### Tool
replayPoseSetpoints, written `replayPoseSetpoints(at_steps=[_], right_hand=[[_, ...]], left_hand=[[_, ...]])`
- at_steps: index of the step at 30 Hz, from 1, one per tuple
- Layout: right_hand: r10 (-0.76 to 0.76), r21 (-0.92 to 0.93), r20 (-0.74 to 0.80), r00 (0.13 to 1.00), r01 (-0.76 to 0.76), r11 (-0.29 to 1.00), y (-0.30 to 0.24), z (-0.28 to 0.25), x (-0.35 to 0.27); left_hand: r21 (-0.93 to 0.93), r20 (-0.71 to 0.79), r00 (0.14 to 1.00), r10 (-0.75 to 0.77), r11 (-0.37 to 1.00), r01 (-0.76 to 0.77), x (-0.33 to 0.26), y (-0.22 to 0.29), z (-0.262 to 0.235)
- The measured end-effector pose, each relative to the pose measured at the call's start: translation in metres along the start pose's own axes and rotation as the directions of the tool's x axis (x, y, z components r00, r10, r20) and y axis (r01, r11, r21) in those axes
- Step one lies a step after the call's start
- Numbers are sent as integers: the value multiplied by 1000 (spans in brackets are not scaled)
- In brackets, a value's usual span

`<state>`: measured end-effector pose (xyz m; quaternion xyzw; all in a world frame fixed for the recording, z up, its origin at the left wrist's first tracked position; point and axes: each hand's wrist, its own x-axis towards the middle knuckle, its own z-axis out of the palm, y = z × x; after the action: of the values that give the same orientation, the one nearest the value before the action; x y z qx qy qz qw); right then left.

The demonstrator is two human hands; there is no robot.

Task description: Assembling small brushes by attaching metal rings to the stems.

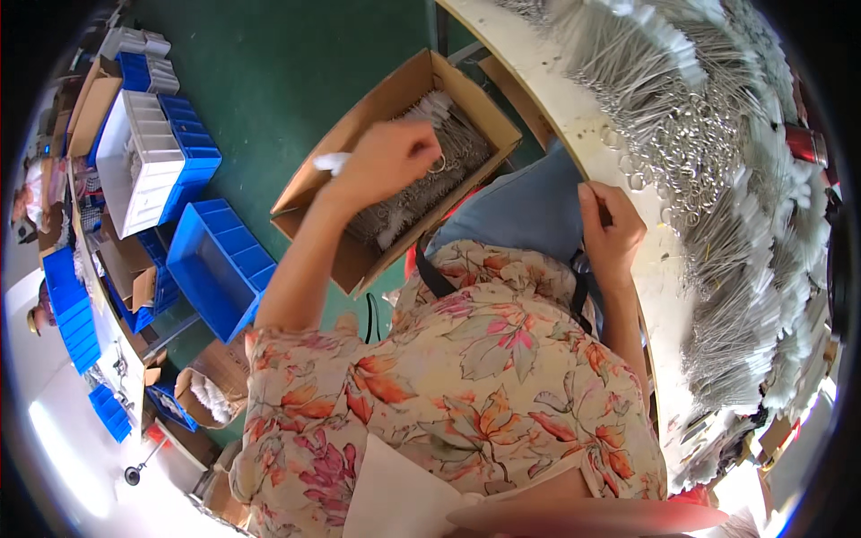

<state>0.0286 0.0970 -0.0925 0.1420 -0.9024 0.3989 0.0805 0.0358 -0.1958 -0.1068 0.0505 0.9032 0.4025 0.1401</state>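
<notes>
My left hand [386,163] is closed over a cardboard box [305,170] on my left side. It grips a wire brush, whose white bristle end [330,163] sticks out on one side and whose metal ring [438,165] shows on the other. Inside the box lie several similar wire brushes [462,143] with white bristles. By the table's edge, my right hand [614,231] has its fingers curled and thumb pressed in; what it holds, if anything, is hidden. Right of it, a large heap of ring-ended wire brushes [708,152] covers much of the pale table [574,99].
Blue bins [220,264] and a white bin [148,161] stand to the left on the green floor [242,54]. Another cardboard box [213,381] with white contents sits lower left. A red cylindrical object [805,143] is beyond the heap.
</notes>
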Motion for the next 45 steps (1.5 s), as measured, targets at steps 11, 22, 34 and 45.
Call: replayPoseSetpoints(at_steps=[11,22,34,45], right_hand=[[-61,-98,43,997,65,993,0,2,-12],[-85,-48,14,996,86,995,-1,10,-3],[340,671,383,859,-511,538,9,-70,-3],[519,847,174,837,-396,355,41,-185,5]], left_hand=[[562,480,705,-522,800,209,-48,-183,190],[531,412,642,-647,743,408,-146,-356,297],[-121,-729,621,-287,947,297,7,-143,52],[139,-260,798,544,838,-527,332,238,-80]])
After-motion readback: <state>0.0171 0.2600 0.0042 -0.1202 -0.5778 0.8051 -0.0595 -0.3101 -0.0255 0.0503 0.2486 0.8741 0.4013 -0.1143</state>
